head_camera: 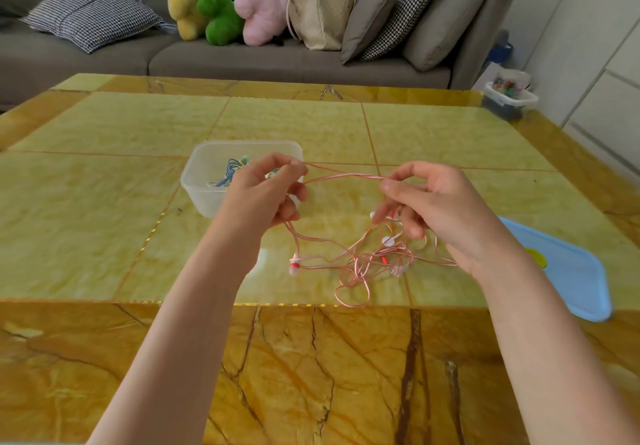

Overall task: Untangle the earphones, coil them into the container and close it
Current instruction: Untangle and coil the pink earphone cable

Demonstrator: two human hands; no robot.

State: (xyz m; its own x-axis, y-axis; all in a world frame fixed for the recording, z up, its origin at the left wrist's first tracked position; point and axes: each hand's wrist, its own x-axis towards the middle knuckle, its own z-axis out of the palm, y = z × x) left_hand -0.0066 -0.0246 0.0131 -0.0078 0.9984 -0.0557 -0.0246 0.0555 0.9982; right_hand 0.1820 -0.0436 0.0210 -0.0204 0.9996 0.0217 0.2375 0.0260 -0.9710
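Observation:
A tangle of pink earphones (367,257) lies on the yellow table, with loops and white earbuds spread below my hands. My left hand (273,188) pinches one stretch of the pink cord, and my right hand (426,202) pinches it further along, so a strand runs taut between them above the table. A clear plastic container (204,181) stands open just behind my left hand, with a coiled blue earphone cable (230,171) inside. The light blue lid (568,271) lies flat at the right, partly hidden by my right wrist.
The table (104,236) has a marbled brown border toward me. A grey sofa (277,60) with cushions, plush toys and a beige bag stands behind it. A small plastic box (509,98) with odds and ends sits beyond the table's far right corner.

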